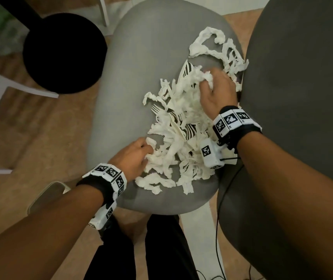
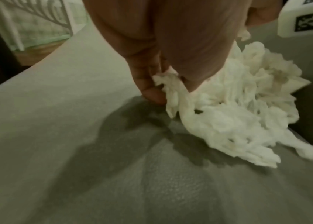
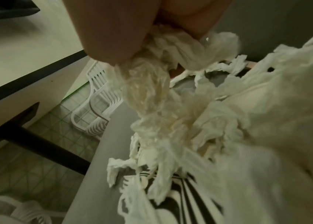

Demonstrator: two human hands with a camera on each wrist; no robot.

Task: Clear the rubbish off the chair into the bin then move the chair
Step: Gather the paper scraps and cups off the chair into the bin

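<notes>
**Both hands in the paper rubbish on the grey chair seat**

The right hand is closed round a crumpled wad of white tissue, fingers curled into it; in the right wrist view the wad bulges out beneath the fingers. The left hand pinches the near edge of the heap of torn white paper strips, thumb and fingertips closed on a strip end. The heap lies between the two grips on the rounded grey upholstered chair seat. Within it, towards the right-hand grip, lie black-and-white striped paper pieces and a white plastic fork, tines pointing away from the wrist. Beyond the right-hand grip, a loose trail of twisted white paper runs to the seat's far edge, beside a darker grey cushioned back. To the left of the left-hand grip, off the seat, stands a round black bin on the wooden floor.
</notes>
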